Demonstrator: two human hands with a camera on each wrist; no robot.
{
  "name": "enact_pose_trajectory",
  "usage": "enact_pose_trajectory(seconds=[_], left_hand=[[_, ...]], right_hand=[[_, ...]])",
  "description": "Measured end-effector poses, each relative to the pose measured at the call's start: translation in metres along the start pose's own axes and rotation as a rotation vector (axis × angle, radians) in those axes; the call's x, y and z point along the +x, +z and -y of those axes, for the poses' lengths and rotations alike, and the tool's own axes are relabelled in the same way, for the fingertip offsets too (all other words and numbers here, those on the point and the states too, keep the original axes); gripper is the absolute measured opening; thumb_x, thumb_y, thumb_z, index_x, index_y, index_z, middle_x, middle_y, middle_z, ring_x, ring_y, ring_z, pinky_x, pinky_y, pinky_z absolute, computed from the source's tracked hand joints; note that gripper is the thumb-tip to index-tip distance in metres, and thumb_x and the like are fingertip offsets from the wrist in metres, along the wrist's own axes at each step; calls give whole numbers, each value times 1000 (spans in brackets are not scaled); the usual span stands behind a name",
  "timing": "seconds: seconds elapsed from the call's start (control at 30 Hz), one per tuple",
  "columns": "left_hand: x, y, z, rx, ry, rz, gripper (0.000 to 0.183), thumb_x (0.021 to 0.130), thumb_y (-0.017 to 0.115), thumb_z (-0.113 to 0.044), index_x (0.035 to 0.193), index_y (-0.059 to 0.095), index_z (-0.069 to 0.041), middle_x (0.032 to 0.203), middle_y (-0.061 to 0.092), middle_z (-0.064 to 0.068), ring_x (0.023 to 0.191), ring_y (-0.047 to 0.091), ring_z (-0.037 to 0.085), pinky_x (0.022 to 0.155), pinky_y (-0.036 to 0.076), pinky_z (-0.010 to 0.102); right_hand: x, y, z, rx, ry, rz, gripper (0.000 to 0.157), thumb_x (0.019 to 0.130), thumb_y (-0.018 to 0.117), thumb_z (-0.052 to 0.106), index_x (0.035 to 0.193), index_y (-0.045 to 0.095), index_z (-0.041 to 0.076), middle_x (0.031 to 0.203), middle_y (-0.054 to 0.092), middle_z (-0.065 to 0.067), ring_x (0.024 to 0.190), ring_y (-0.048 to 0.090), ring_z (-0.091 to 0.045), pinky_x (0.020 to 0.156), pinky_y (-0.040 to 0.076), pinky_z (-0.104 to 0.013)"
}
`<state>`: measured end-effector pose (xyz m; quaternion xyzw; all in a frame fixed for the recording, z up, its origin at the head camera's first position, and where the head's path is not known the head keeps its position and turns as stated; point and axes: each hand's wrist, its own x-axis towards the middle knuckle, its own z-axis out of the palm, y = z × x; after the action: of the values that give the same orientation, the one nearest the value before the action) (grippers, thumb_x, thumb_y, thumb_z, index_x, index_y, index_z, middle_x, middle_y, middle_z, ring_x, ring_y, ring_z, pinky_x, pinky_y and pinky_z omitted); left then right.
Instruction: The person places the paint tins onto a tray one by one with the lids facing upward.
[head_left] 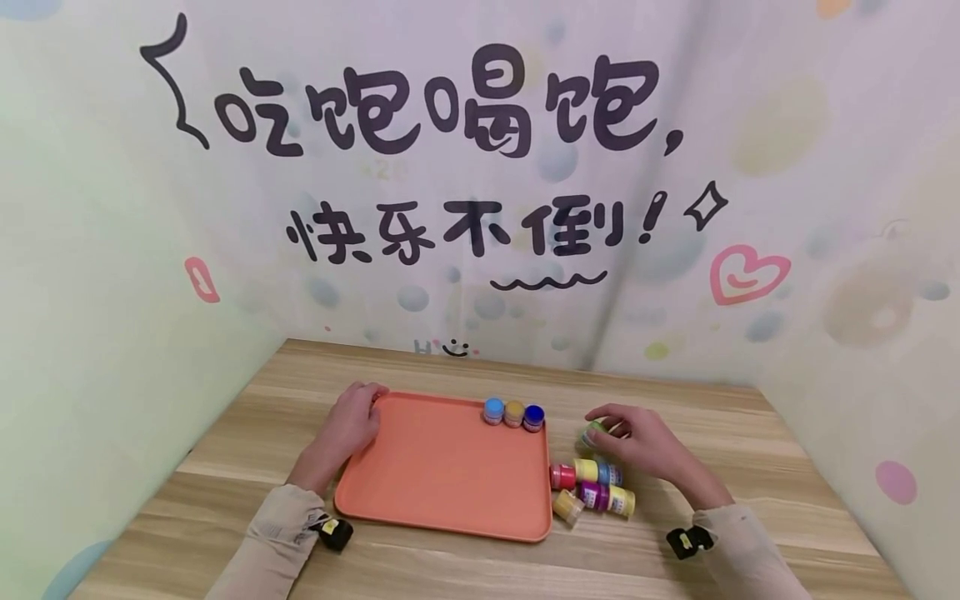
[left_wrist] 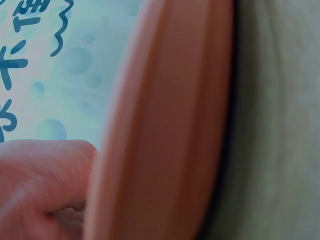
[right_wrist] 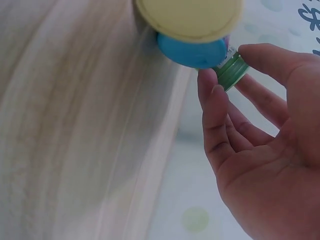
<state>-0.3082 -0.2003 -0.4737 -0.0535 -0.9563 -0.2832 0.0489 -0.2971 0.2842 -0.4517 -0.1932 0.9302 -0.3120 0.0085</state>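
An orange tray [head_left: 450, 467] lies on the table, and my left hand [head_left: 354, 427] grips it by the far left corner. Close up in the left wrist view, the tray's side [left_wrist: 165, 120] hides part of that left hand [left_wrist: 45, 185]. Just right of the tray, my right hand [head_left: 641, 437] pinches a small green paint jar [head_left: 593, 435] between thumb and fingertips. The green jar [right_wrist: 231, 70] also shows in the right wrist view. Three paint jars, light blue [head_left: 493, 411], ochre [head_left: 513, 412] and dark blue [head_left: 533, 418], stand in a row in the tray's far right corner.
Several paint jars lie grouped by the tray's right edge, among them red [head_left: 562, 476], purple [head_left: 595, 496], yellow [head_left: 621, 501] and ochre [head_left: 568, 507]. A printed wall cloth [head_left: 480, 317] hangs behind the wooden table [head_left: 712, 442].
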Motion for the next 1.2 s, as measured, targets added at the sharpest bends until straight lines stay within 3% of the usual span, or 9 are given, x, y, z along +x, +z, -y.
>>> enact_pose_trajectory(seconds=[0.8,1.2], left_hand=[[2,2,2,15,-3,-10,37,103,62,0,139,65,6,126,65,23,109,63,34,104,58,55],[3,2,0,1,-25,5,38,104,61,0,141,64,6,129,64,24,112,63,34,105,58,55]], right_hand=[[14,5,28,18,-48,-45,25,101,78,38,118,79,20,93,76,4,79,70,-9,68,57,-25],[24,8,46,24,-99,-21,26,103,76,31,123,78,15,103,79,1,87,74,-8,75,61,-25]])
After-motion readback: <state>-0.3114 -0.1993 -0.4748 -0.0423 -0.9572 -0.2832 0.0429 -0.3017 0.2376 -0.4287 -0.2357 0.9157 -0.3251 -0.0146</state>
